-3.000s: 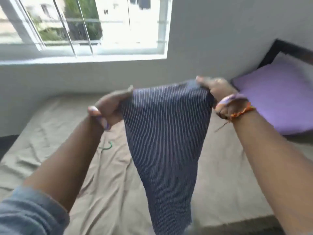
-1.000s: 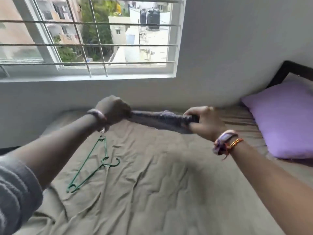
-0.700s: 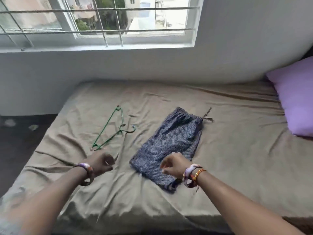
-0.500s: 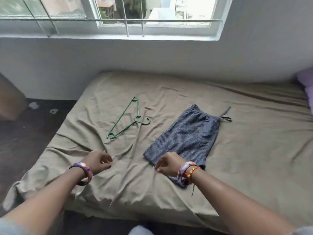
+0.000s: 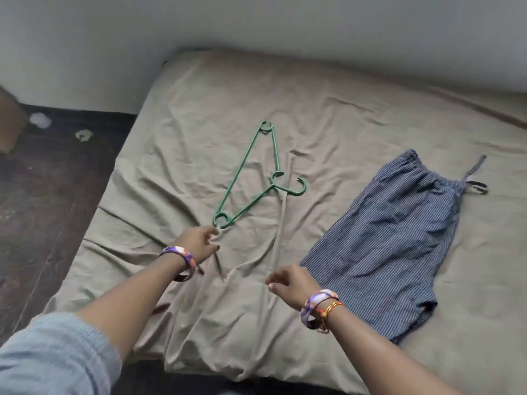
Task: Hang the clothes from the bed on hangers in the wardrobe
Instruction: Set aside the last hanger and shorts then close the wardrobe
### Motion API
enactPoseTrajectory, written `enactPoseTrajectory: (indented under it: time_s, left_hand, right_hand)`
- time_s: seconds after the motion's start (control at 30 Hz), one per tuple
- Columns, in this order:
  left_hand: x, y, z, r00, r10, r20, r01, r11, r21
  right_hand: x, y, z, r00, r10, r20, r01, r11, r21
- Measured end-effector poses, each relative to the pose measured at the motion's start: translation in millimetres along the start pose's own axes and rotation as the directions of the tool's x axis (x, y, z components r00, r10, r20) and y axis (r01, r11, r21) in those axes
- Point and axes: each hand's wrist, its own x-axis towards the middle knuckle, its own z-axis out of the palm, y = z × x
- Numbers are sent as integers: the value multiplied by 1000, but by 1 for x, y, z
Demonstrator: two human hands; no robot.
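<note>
Just beyond the left hand [image 5: 196, 243], whose loosely curled fingers held nothing, the green hanger [image 5: 251, 178] lay on the bed sheet [image 5: 328, 104], its long axis running away from them. Farther off, the right hand [image 5: 291, 283] hung relaxed and empty beside the striped shorts [image 5: 393, 238].

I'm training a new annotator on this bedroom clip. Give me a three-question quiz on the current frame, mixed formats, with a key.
1. True or false: the shorts are already on the hanger.
2. Multiple choice: the left hand is
A. gripping the shorts
B. at the hanger's near corner
C. resting on a pillow
3. Fill in: the right hand holds ____.

Key:
1. False. The shorts lie flat on the bed, apart from the hanger.
2. B. Whether the fingers already touch it is unclear.
3. Nothing; its fingers are loosely curled above the sheet, beside the shorts.
</note>
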Motion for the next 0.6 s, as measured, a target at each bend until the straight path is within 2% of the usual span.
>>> enactPoseTrajectory:
  time_s: [0.17,0.3,0.33,0.4,0.5,0.57,0.6]
  left_hand:
    - [74,17,29,992,125,31,-129,974,185]
    - [97,28,43,994,111,21,-110,901,420]
    - [99,29,41,994,97,52,-109,913,394]
    - [97,32,35,988,79,132,-106,972,210]
    - [61,46,30,966,162,202,-160,987,-25]
    - [19,60,37,937,241,254,-225,970,-90]
    - [-4,68,43,922,265,281,-246,964,-102]
  right_hand:
    - [30,10,22,993,118,-15,-114,979,168]
    - [31,22,28,964,259,-55,-224,910,349]
    - [32,24,27,957,285,-60,-239,887,395]
    - [32,22,19,937,339,-80,-252,818,518]
    - [32,9,-5,897,434,-86,-208,586,783]
    - [27,1,-25,895,446,-32,-169,405,899]
    - [23,-1,-34,903,431,-7,-169,368,914]
